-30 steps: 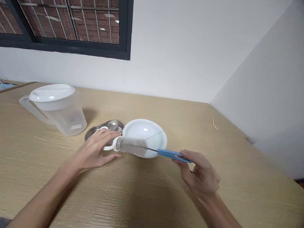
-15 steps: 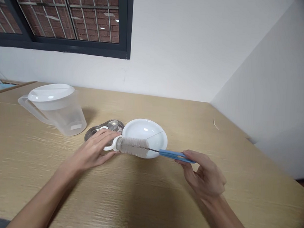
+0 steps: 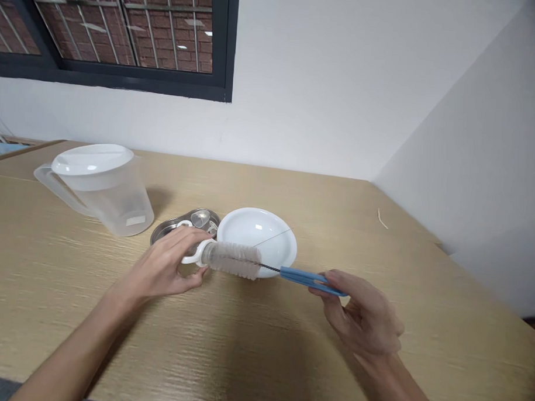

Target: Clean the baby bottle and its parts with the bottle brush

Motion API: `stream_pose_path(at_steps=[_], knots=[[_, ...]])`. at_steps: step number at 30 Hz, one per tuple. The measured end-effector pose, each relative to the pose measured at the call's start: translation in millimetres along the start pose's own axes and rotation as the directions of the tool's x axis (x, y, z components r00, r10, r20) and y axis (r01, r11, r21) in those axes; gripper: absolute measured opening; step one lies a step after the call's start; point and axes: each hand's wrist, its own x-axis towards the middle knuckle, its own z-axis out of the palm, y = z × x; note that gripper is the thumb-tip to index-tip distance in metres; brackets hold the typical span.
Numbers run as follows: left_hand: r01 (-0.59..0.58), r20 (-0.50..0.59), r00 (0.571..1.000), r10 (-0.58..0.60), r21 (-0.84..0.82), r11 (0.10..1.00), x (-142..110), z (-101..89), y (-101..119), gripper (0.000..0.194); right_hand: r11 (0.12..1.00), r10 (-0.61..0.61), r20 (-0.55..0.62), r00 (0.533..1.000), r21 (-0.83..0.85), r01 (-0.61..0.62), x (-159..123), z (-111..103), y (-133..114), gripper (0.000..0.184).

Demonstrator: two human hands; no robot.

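My right hand [image 3: 362,312] pinches the blue handle of a bottle brush [image 3: 237,260] between thumb and fingers. The brush lies nearly level, its pale bristles pointing left. My left hand [image 3: 173,264] grips a small baby bottle part [image 3: 200,254] with white handles and a clear neck; most of it is hidden behind the fingers. The bristle tip meets the opening of this part, with most of the bristles outside. Just behind the brush stands a white bowl [image 3: 258,220], a thin line crossing its inside. A metal tray [image 3: 160,229] holding small clear and white parts sits behind my left hand.
At the left of the wooden table [image 3: 262,352] stands a clear plastic pitcher [image 3: 118,204] with a white lid. A thin pale strip [image 3: 382,219] lies at the far right. Behind the table are a white wall [image 3: 306,108] and a barred window [image 3: 124,32].
The brush handle has dipped slightly at its right end along with my right hand. My left thumb has shifted a little. The whole view has moved slightly.
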Motion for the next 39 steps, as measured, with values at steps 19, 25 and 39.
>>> stream_pose_path(at_steps=[19,25,39], knots=[[-0.049,-0.012,0.999,0.050,0.040,0.998,-3.1,4.3,-2.8,0.052,0.999,-0.014,0.026,1.000,0.030,0.013,12.8,-6.0,-11.6,0.048],[-0.023,-0.027,0.999,0.023,-0.012,1.000,-4.5,5.4,-6.5,0.051,0.998,-0.017,0.051,0.999,0.057,0.014,12.6,-7.1,-11.0,0.053],[-0.001,0.066,0.998,-0.004,0.064,0.998,-10.2,1.7,-12.9,0.052,0.999,-0.018,0.066,0.998,-0.040,0.021,15.9,-4.3,-6.6,0.035]])
